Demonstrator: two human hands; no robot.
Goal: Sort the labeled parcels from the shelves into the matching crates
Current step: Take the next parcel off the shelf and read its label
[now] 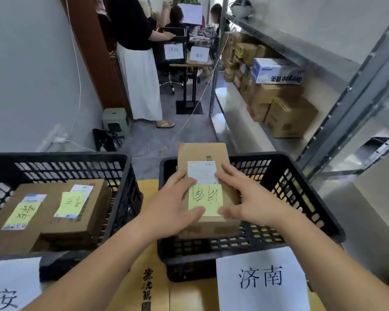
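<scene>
A single wide-angle head view looks forward and down from the person's own eye height, close over two black crates [301,198] that fill the lower frame. Both forearms enter from the bottom edge. Farther off, the view runs along a narrow aisle with metal shelves [323,63] bending at the right edge.

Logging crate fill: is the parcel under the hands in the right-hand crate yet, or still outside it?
In. The parcel lies inside the right crate, on another box, both hands flat on it.
</scene>
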